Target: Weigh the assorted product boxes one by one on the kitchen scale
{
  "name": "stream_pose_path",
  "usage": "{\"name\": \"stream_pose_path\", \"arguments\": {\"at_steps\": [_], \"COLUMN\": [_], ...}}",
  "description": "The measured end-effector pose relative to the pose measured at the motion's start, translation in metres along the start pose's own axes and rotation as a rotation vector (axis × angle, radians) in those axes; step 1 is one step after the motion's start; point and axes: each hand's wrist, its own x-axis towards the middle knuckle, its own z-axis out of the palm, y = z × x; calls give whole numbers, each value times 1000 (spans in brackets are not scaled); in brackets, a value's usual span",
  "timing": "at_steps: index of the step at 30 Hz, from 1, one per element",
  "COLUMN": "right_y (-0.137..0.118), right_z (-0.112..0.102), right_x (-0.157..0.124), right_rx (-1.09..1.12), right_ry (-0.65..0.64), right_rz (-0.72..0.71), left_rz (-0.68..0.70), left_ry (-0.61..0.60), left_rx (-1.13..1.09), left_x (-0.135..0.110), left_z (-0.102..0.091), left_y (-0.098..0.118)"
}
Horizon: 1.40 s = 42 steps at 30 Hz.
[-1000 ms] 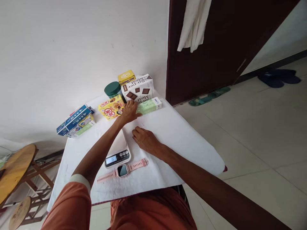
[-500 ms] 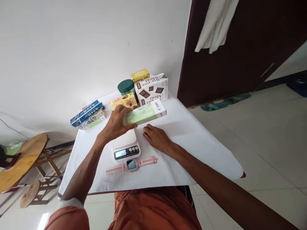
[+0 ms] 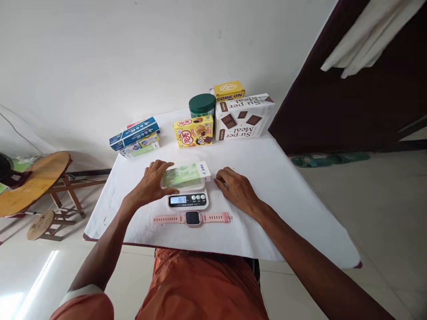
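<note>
My left hand [image 3: 152, 181] grips the left end of a long green and white box [image 3: 185, 174], thumb in front and fingers behind. The box is low over a white digital kitchen scale [image 3: 188, 200] and hides most of its platform; I cannot tell whether it touches. Digits that look like 363 show on the lit display. To the right of the scale, my right hand [image 3: 237, 189] rests on the table with its fingers curled in and nothing visible in them. In front of the scale lies a smartwatch [image 3: 192, 218] with a pink strap stretched out flat.
Behind stand a yellow snack box [image 3: 193, 132], a green-lidded jar [image 3: 202, 104], a white Su-per Meal box [image 3: 243, 118] and a yellow COME ON box [image 3: 229, 90]. Blue boxes [image 3: 135, 133] are stacked at the left of the white-covered table [image 3: 283, 213]. A wooden stool [image 3: 42, 224] stands on the floor.
My left hand has lowered the green and white box toward the scale. My right hand stays curled beside it. The view has shifted, so the table items appear moved.
</note>
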Motion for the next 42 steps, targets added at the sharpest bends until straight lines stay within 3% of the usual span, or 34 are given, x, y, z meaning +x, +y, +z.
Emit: {"name": "stream_pose_path", "arguments": {"at_steps": [5,9,14,19,24,31,34,39,42], "right_y": [5,6,4,3,4,3,1,1,2], "right_z": [4,5,4,4,6,5,3,4,5], "right_x": [-2,-1,0,0,0,1,2,2,2], "right_rx": [24,27,23,22,20,-1,-15,-31,-38], "right_ry": [43,59,68,90,97,63,49,46,51], "right_rz": [-49,-69,-75,-92,-78,-39,-34,-36,-44], "left_rz": [14,-3,-156,-341,-412,-440,-351,-2,42], "left_ry": [38,143,341,312,372,413,450,475,412], "left_rx": [11,6,119,247,330,369,354,205,74], "left_x": [-4,-11,-14,0,9,13,26,89,142], "left_z": [7,4,-18,-16,-2,1,4,7,9], "left_y": [2,-12,-72,-139,-164,-159,-143,-96,-71]}}
